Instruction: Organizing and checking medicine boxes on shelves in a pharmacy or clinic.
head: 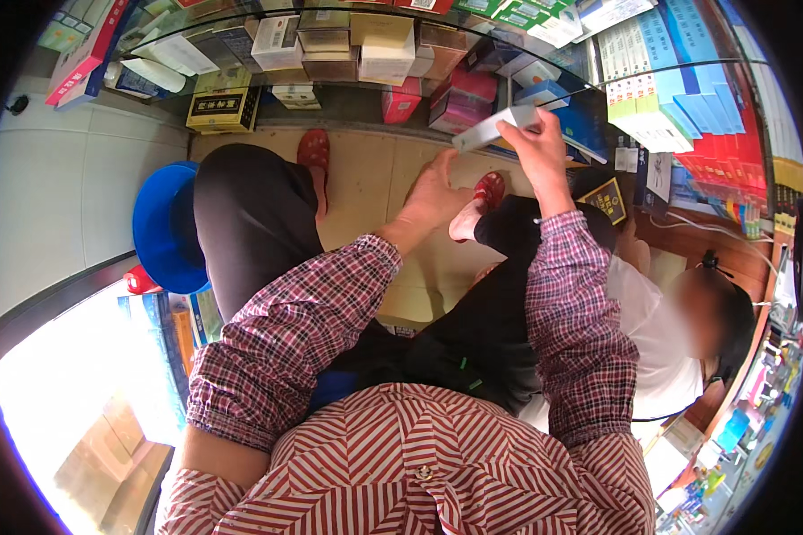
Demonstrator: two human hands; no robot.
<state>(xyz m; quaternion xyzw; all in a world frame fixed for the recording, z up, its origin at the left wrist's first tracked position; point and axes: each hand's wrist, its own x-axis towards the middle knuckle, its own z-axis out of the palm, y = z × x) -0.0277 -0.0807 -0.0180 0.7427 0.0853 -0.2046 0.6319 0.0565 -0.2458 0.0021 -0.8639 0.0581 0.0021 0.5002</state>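
Note:
My right hand (542, 150) grips a slim white box (492, 129) by its right end, in front of the glass-shelved display case. Just below the box's left end, my left hand (435, 194) is spread, thumb and fingers apart, with nothing in it. Whether its fingertips touch the box, I cannot tell. Beyond the hands, pink boxes (465, 100) stand on the low shelf, beside a blue and white box (542, 92). Gold and brown cartons (331, 63) are stacked farther left. A yellow and black box (223, 110) sits at the shelf's left end.
A blue plastic bin (164, 231) stands left of my knee. At the right sits another person in a white top (652, 334), close to my right arm, near a black and gold box (605, 202). Blue and white boxes (702, 100) and red ones (723, 164) fill the right shelves.

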